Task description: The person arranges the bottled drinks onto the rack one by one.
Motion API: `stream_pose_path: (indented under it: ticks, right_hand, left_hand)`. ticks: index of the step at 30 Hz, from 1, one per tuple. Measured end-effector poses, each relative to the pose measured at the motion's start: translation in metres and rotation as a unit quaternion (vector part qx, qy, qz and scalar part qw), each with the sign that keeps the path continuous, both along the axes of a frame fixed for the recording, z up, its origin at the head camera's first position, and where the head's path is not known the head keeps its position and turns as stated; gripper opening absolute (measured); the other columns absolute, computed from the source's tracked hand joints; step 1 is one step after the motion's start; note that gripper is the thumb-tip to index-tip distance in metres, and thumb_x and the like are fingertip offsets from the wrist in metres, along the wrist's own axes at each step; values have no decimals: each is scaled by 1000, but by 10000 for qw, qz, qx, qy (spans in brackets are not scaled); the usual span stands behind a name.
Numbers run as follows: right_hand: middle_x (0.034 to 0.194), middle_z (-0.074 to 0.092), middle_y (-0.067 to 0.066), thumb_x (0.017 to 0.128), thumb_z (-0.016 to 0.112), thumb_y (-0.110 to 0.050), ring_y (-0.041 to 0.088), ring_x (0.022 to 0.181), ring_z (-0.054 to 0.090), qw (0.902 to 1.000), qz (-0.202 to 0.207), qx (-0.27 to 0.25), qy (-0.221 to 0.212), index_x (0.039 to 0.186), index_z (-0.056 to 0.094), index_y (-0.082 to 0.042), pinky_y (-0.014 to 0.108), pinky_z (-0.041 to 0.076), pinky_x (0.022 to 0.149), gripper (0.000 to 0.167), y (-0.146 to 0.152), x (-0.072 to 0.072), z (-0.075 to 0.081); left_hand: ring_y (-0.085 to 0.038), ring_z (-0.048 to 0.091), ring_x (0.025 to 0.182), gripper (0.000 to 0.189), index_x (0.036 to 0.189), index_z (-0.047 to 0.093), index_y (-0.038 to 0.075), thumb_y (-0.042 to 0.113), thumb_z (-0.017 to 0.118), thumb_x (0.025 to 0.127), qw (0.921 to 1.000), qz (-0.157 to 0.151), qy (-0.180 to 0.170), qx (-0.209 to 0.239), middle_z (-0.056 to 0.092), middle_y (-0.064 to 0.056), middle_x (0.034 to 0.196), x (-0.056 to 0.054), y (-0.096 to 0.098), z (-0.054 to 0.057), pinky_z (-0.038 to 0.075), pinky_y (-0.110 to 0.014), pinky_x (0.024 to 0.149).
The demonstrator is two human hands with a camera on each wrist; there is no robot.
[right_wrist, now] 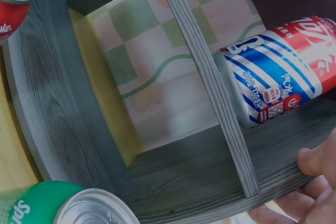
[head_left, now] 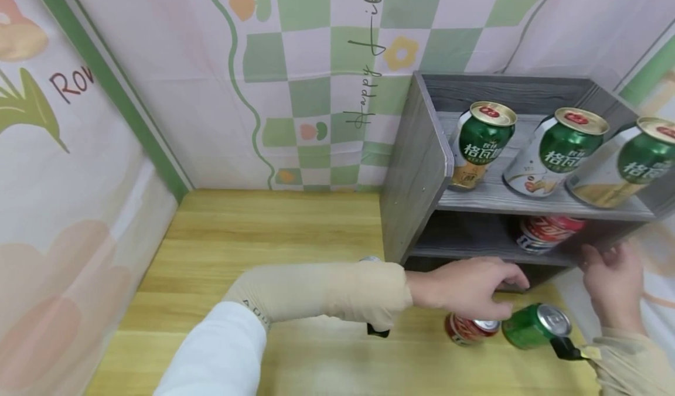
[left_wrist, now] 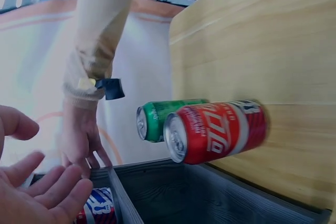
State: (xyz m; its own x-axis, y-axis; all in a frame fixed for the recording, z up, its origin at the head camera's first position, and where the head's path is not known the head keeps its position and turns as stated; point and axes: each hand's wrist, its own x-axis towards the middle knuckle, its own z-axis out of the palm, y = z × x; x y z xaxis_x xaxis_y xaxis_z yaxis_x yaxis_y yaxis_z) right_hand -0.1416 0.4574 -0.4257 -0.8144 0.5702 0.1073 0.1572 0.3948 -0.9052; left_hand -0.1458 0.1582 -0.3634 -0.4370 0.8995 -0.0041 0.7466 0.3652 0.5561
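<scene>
My left hand (head_left: 469,287) hangs relaxed in front of the grey wooden shelf (head_left: 413,167), its fingers loosely bent around nothing. Below it, a red cola can (head_left: 464,330) and a green Sprite can (head_left: 527,328) stand side by side on the table. At the shelf's right side is my right hand (head_left: 614,279). In the right wrist view, its thumb (right_wrist: 312,160) lies inside the side panel and its fingers pass outside, gripping that edge. Close by, a red cola can with blue and white stripes (right_wrist: 283,72) sits in the middle compartment.
Three green-and-white cans stand on the upper level, the leftmost can (head_left: 482,144) near the side wall. Behind my left sleeve, a silver can top (head_left: 370,259) peeks out. The wooden table (head_left: 237,226) meets a patterned cloth wall (head_left: 311,91) at the back.
</scene>
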Motion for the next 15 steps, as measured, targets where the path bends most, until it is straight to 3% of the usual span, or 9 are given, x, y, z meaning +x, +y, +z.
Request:
stream_pose_path:
  ticks: [4,7,15]
  right_hand:
    - [112,56,-22,101,49,-1,-10,97,55,9998,127,-73,161,149,49,-20,3,46,73,51,1,1,2]
    - [106,54,-26,101,49,0,-13,91,53,9995,237,3,200,148,49,-21,3,46,71,51,2,2,3]
    - [98,51,-29,102,51,-4,-16,82,52,9995,157,258,-36,147,49,-20,3,46,68,47,1,4,3]
  left_hand:
    - [14,46,110,40,140,57,23,25,61,100,9990,-401,-174,32,54,19,130,5,-23,-1,33,-2,91]
    - [12,46,103,39,139,57,21,22,60,101,9982,-572,-94,136,54,17,124,7,-40,0,35,-3,88]
    - [5,52,113,33,131,63,16,18,64,99,9959,-618,-15,657,60,7,127,9,-86,0,35,-5,97]
